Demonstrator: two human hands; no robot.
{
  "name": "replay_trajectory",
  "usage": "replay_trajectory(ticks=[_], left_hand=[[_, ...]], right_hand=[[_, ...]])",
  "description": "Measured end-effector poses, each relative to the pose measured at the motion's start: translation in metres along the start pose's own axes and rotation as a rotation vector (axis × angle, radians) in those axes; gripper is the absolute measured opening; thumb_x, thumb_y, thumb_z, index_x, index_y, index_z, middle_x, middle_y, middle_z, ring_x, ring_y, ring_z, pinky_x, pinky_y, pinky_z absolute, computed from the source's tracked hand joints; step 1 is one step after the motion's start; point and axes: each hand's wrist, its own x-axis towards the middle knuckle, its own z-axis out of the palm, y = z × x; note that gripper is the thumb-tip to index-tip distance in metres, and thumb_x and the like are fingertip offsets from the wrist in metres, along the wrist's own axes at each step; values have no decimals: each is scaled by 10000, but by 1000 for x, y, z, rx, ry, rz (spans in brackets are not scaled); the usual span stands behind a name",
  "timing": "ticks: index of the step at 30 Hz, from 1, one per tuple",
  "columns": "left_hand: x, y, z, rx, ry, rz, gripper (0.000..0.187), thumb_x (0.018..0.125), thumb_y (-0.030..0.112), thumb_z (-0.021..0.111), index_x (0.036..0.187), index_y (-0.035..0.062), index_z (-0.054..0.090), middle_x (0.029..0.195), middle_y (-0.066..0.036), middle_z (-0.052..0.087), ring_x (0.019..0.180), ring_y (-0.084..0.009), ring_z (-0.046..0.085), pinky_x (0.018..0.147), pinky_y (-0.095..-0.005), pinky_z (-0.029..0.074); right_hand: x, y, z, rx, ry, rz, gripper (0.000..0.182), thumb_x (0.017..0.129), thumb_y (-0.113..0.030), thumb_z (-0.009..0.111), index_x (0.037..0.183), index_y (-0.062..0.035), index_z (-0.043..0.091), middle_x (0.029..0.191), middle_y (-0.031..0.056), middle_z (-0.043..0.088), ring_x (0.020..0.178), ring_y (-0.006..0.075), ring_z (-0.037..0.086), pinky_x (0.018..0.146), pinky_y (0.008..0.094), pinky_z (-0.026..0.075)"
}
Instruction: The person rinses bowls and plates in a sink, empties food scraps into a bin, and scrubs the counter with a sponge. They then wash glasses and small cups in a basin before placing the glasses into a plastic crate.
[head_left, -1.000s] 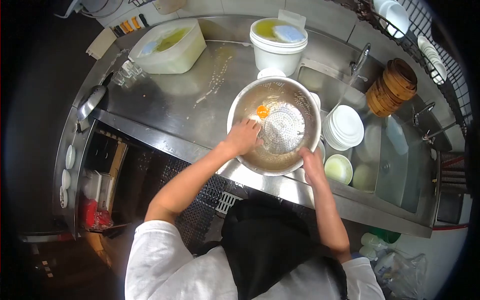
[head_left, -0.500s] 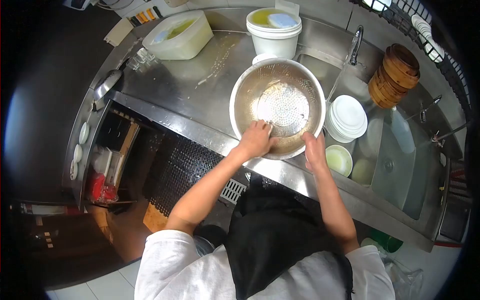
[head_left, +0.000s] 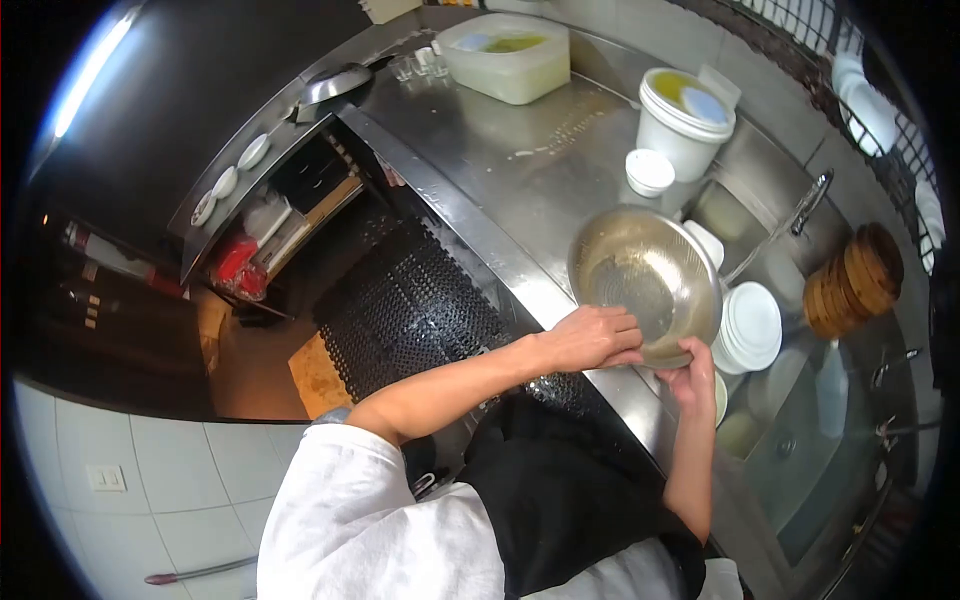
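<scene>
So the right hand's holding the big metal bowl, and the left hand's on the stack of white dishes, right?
Not quite: in the head view, the left hand is at the near edge of the big metal bowl, not on the stack of white dishes. The right hand is holding the bowl.

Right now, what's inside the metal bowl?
In the metal bowl, only its wall and bottom show. The left hand covers part of the near edge; anything beneath is hidden.
</scene>
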Motion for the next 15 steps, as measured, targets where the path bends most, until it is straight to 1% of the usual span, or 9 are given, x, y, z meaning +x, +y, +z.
replay_trajectory(ticks=[2,5,8,9,10,11,12,13,15], left_hand=[[-5,-8,3,-1,162,-52,208,825,250,680,831,58,601,777,-80,605,729,-302,595,626,-389,490],[-12,-25,-10,-35,345,-225,210,845,246,675,806,43,636,681,-87,599,597,-232,584,575,-354,476],[-25,-46,-40,-453,488,-782,245,891,251,648,845,11,663,661,-59,612,589,-128,548,566,-294,451],[-35,-67,-46,-610,579,-875,313,933,301,607,907,-4,672,716,-7,622,628,-73,506,566,-250,423],[-52,-82,-49,-874,727,-986,350,940,347,595,883,9,666,730,23,595,598,-87,496,546,-245,410],[-76,-91,-63,-1019,773,-1069,337,939,363,591,905,34,658,725,11,588,594,-83,494,542,-234,403],[-102,-92,-80,-1075,804,-1122,298,941,344,588,929,51,640,706,4,574,606,-84,512,548,-231,408],[-138,-104,-81,-1097,832,-1132,279,944,332,584,946,56,627,747,-2,591,658,-77,537,573,-226,421],[-222,-120,-82,-1005,754,-1183,247,952,296,572,988,60,635,824,12,607,705,-74,543,599,-232,430]], right_hand=[[-5,6,12,-52,-31,22,425,821,-166,501,1192,41,478,1102,184,595,997,332,615,786,521,547],[0,24,29,-93,-91,51,428,825,-167,498,1197,41,466,1122,190,591,999,340,618,795,533,549],[8,37,53,-144,-126,38,428,834,-170,496,1202,44,458,1125,200,588,1005,358,617,806,526,556],[10,40,63,-158,-128,35,436,837,-172,497,1212,45,450,1132,201,584,1010,361,617,803,520,559],[12,43,74,-172,-130,32,444,841,-174,498,1222,47,443,1140,203,580,1015,364,616,801,514,563],[13,46,87,-179,-123,27,456,852,-185,501,1237,48,430,1162,207,567,1023,365,615,801,508,566],[15,47,98,-185,-115,20,469,863,-197,504,1252,50,417,1184,211,554,1030,366,613,801,502,568],[17,48,108,-191,-103,13,483,873,-208,507,1267,51,404,1206,215,541,1038,367,611,800,496,571],[26,49,124,-220,-146,11,519,895,-242,511,1297,56,373,1247,221,512,1048,372,607,784,480,578]])
